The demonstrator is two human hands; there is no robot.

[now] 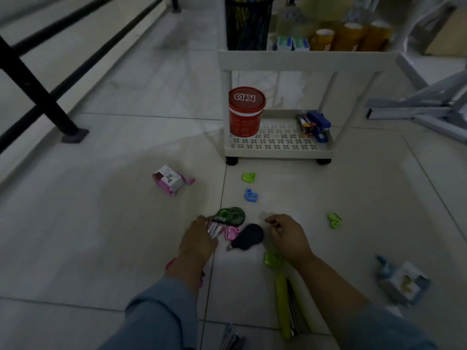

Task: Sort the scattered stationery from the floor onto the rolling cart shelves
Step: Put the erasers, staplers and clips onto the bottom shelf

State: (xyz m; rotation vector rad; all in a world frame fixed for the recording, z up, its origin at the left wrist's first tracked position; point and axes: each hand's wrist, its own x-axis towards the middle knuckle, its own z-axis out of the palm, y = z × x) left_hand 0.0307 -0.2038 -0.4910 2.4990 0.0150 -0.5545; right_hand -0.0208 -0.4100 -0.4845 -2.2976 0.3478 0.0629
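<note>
My left hand (199, 238) reaches down to the floor and its fingers curl round small silver and pink pieces (213, 228), right beside a green correction tape (231, 215). Just right of them lie a pink sharpener (231, 233) and a black correction tape (249, 236). My right hand (285, 236) has curled fingers, and its fingertips pinch a small pale, blurred thing (264, 215). Farther out lie a green sharpener (249, 177), a blue sharpener (251, 195) and another green sharpener (334, 219). The white rolling cart (278, 147) stands beyond.
The cart's lower shelf holds a red tub (246, 111) and blue staplers (316, 125); its upper shelf carries a black mesh holder (249, 24) and tape rolls (348, 37). A pink boxed item (171, 180), a blue boxed item (401, 282) and a green-handled tool (283, 301) lie on the tiles. A black railing (38, 97) runs along the left.
</note>
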